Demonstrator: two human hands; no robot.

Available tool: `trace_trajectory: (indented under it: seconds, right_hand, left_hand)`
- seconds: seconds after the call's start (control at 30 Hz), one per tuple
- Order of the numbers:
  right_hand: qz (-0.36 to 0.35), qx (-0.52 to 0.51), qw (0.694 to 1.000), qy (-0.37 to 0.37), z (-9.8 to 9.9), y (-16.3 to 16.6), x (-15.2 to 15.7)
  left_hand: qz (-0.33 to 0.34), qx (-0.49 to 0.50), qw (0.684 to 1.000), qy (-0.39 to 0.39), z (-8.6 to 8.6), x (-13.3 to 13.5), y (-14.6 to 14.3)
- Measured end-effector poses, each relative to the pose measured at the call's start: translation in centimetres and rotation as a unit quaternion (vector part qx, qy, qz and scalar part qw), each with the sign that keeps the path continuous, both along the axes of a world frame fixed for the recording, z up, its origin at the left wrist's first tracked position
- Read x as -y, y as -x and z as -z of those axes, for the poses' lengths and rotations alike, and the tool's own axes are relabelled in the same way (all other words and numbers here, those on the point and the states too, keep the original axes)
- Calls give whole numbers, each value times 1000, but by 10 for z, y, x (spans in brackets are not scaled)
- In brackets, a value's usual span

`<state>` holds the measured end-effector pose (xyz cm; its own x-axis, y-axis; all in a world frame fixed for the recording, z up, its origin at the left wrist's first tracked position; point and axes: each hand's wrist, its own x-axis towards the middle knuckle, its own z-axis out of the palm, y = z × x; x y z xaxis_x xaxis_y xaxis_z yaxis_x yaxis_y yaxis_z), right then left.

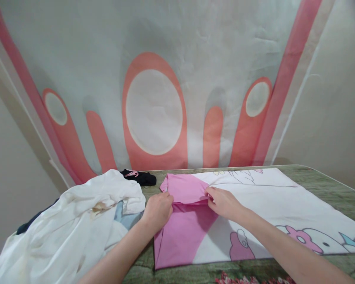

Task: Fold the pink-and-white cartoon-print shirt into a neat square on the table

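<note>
A white and pink garment with cartoon prints, which looks like a T-shirt, lies flat on the table with its far side folded over. My left hand pinches the edge of its pink part, close to the left end. Farther right, my right hand grips the same pink edge between thumb and fingers. Between the two hands the edge is stretched in a nearly straight line, slightly lifted off the pink layer below. The tips of the fingers on both hands are partly hidden by cloth.
To the left is a heap of crumpled white clothing with a light blue patch. Behind it lies a small black cloth item. The wood-patterned tabletop ends at a back edge before a wall covering with pink shapes.
</note>
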<state>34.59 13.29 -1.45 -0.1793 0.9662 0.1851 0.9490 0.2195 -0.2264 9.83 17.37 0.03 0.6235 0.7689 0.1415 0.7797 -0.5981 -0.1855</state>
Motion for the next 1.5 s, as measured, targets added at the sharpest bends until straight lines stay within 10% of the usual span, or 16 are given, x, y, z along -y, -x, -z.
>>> trace_trajectory:
  seconds: [0.3,0.63,0.9,1.5]
  right_hand:
    - [-53,-45,994,80,3,-17,-5]
    - [104,-35,994,-9,15,-85,-44]
    - [89,46,994,-40,18,-75,-47]
    - [-22,231,970,-69,22,-65,-79]
  left_hand:
    - [27,-31,999,34,-8,17,2]
    - [133,83,981,113,1,-30,-56]
    - [153,81,972,157,33,-81,-123]
    - [156,83,974,142,60,-88,-125]
